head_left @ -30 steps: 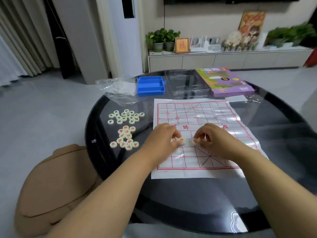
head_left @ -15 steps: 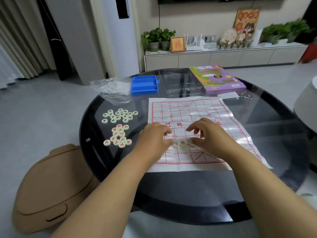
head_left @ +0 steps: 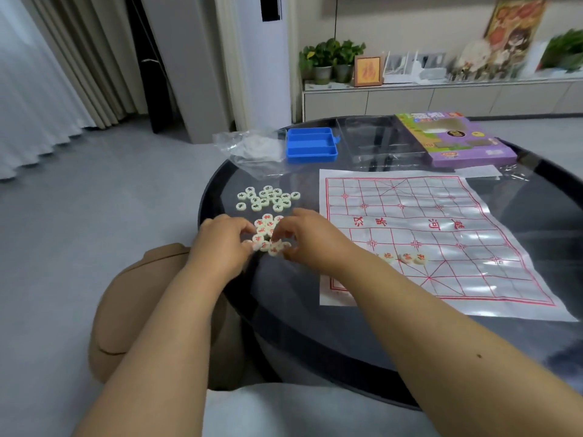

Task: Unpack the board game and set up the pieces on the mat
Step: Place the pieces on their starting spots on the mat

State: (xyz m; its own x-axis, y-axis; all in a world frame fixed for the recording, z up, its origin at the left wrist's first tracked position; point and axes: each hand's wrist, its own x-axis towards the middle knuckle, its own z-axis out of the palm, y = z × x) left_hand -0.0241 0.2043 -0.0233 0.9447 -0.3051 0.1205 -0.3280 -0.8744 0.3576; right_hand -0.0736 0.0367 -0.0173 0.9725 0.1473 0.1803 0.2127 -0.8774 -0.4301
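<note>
At the left edge of the round dark glass bench (head_left: 315, 342), read from left to right:

Stool: a tan padded stool (head_left: 132, 310) stands on the floor, tucked against the bench's left rim.

Left hand: the left hand (head_left: 220, 244) is at the left side of the red pile, fingers curled, its grip closed on pieces at the near-left of the pile; which piece it pinches cannot be told through the blur.

Black-lettered pieces: a loose cluster of pale round xiangqi pieces with black characters (head_left: 268, 198) lies flat on the bench, just beyond the hands.

Red-lettered pieces: a pile of pale xiangqi pieces with red characters (head_left: 268, 234) sits between the two hands, left of the mat.

Right hand: the right hand (head_left: 310, 238) is at the right side of the same pile, fingertips bent down, its grip seemingly pinching a red-lettered piece at the near edge.

Plastic bag: a crumpled clear plastic bag (head_left: 252, 149) lies at the far left of the bench.

Blue tray: a blue compartment tray (head_left: 310, 145) sits just beside the bag.

Mat: the white xiangqi mat with red grid (head_left: 441, 222) lies flat, right of the hands.

Placed pieces: three red-lettered pieces (head_left: 405, 257) rest in a row on the mat's near half.

Clear tray: a transparent tray (head_left: 378, 140) is between blue tray and box.

Box: the purple game box (head_left: 454, 140) lies at the far right.
</note>
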